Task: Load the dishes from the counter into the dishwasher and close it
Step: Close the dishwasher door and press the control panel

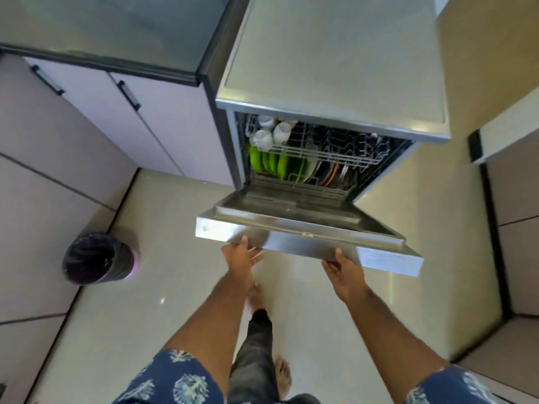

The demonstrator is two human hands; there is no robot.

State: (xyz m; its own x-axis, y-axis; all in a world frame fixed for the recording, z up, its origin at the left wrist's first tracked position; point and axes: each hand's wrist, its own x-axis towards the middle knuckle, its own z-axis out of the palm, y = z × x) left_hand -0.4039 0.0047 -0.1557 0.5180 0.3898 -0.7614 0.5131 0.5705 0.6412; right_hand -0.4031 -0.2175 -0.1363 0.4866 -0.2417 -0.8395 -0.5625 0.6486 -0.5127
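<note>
Glossy cream floor tiles [186, 287] fill the kitchen underfoot, seen from above by a person standing in front of a freestanding steel dishwasher [335, 68].

Both hands meet the outer face of the dishwasher door [306, 237], which stands partly raised, neither flat nor shut. The left hand [240, 253] has its fingers straight and spread, the palm and fingertips pressed up against the brushed steel near the door's left end. The right hand [342, 265] sits further along the same edge, fingers tucked under the door's lower face and the thumb up on the front; how tightly they curl cannot be told, as the fingers are hidden behind the panel.

Just beyond the fingers, past the door's inner lip, the lower rack [297, 182] holds a row of green plates [274, 164] on edge, with more dishes, 1 orange-rimmed, to their right. Above them the upper rack [335, 153] carries 4 white cups [269, 134] upside down at its left end.

Left of the left hand, well apart on the floor, stands a dark round bin [99, 259] lined with a bag. Further off on that side are pale cabinet doors [151, 118] with black handles under a dark-edged counter [116, 33]. Below the hands, patterned blue sleeves [175, 380] and bare feet show.
</note>
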